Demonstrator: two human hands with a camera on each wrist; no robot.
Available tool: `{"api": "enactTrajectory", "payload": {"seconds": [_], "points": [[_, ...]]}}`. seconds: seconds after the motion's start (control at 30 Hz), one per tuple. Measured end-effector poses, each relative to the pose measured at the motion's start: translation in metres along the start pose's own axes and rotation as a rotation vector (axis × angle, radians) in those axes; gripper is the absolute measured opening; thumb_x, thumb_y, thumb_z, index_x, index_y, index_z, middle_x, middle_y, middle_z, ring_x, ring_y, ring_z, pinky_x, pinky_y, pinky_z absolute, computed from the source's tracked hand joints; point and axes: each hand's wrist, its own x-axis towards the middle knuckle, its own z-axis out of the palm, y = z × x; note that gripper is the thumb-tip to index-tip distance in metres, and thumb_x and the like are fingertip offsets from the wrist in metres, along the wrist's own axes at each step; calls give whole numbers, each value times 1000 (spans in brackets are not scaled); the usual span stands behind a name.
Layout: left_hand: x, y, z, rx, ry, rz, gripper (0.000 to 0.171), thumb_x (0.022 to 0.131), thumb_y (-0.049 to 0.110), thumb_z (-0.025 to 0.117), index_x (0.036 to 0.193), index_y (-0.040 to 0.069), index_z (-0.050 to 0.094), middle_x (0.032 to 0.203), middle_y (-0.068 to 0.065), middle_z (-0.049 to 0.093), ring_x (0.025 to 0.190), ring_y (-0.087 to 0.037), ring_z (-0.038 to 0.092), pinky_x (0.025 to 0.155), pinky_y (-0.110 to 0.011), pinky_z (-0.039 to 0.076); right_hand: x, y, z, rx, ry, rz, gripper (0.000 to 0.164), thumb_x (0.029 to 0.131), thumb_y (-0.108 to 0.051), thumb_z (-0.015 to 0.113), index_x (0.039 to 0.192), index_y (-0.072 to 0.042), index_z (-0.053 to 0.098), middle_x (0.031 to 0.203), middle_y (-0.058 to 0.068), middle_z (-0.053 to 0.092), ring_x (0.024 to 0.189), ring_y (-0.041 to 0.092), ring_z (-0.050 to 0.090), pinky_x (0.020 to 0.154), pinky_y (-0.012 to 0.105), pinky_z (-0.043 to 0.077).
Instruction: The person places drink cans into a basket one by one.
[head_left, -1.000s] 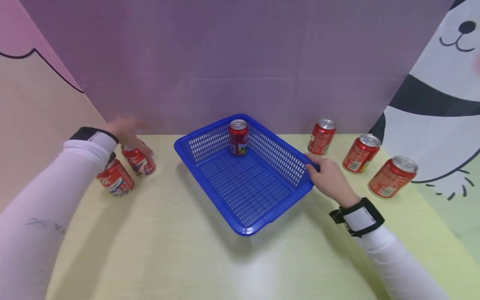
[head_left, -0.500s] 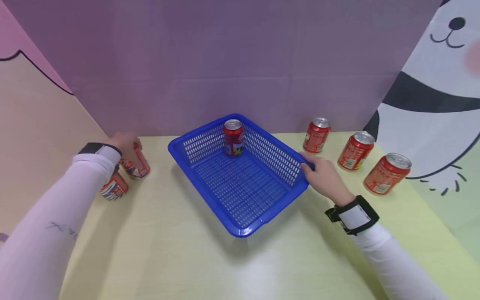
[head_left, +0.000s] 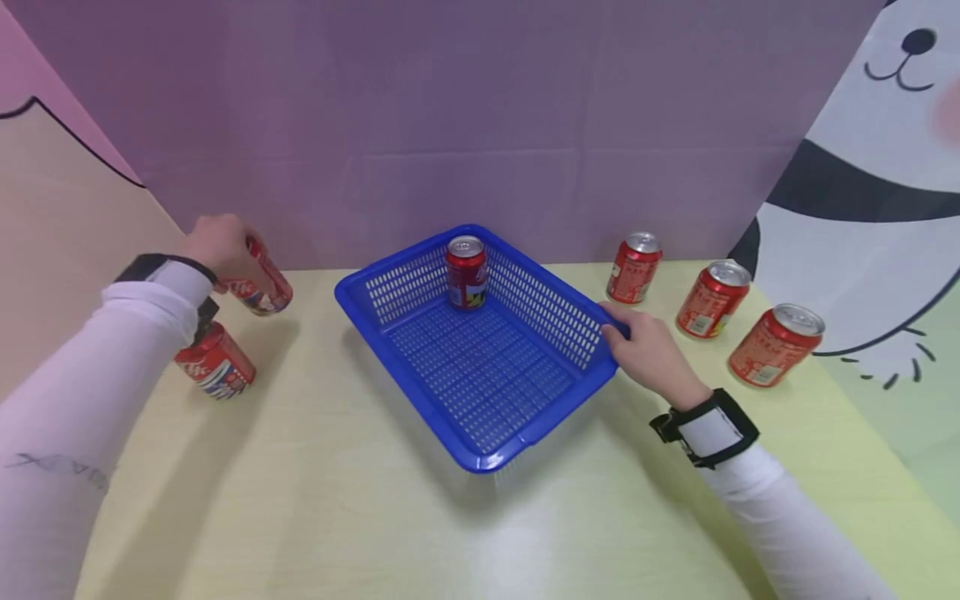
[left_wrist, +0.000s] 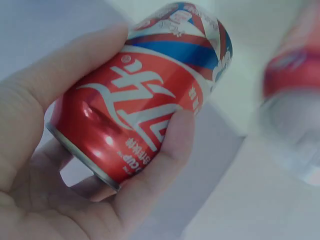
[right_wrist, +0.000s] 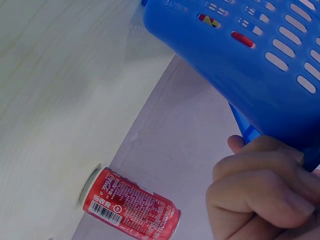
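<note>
Left hand (head_left: 215,243) clasps cylindrical red metal can (left_wrist: 130,102), which a slack grip could drop; right hand (head_left: 652,354) grips rectangular blue plastic basket (head_left: 491,460).

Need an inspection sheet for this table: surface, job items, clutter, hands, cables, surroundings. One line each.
Surface: pale wood-grain table, shadows across it and a glare patch toward the front.
Job's things: blue plastic basket with one red soda can upright in its back corner; loose left can, partly hidden, on the table; far right can, middle right can and near right can standing.
Clutter: nothing seen.
Hands: left hand grips a tilted soda can; right hand holds the basket's right corner.
Cables: nothing seen.
Surroundings: purple backdrop behind, panda-like cartoon print to the right.
</note>
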Motion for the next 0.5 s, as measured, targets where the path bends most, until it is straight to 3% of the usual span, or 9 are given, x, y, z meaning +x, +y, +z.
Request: {"api": "enactTrajectory", "payload": {"seconds": [0.1,0.27,0.37,0.5], "points": [[2,18,-26,15,40,-4,61,68,18,88,114,-8,59,103,-32,56,83,-44,56,52,-43,56,0,-1,-1,4,-7,8,46,101,-12,48,144,3,45,100,20,60,58,21,49,50,31,39],[5,52,-61,13,47,57,66,75,21,85,126,-7,55,114,-33,52,90,-46,57,58,-45,58,0,-2,-2,-1,-4,11,46,101,-12,48,144,3,46,97,19,60,57,20,49,50,31,39],[7,75,-67,-5,47,105,71,77,26,84,132,-6,53,118,-32,51,93,-45,59,59,-42,59,1,-1,-1,-4,-1,11,46,101,-12,48,144,3,46,96,18,60,57,20,49,50,31,39],[10,108,-56,-27,13,167,73,76,26,85,136,-3,53,120,-27,53,96,-41,59,61,-39,59,2,0,1,-11,10,-1,45,100,-11,50,142,3,48,96,18,61,59,21,51,52,32,40]]}}
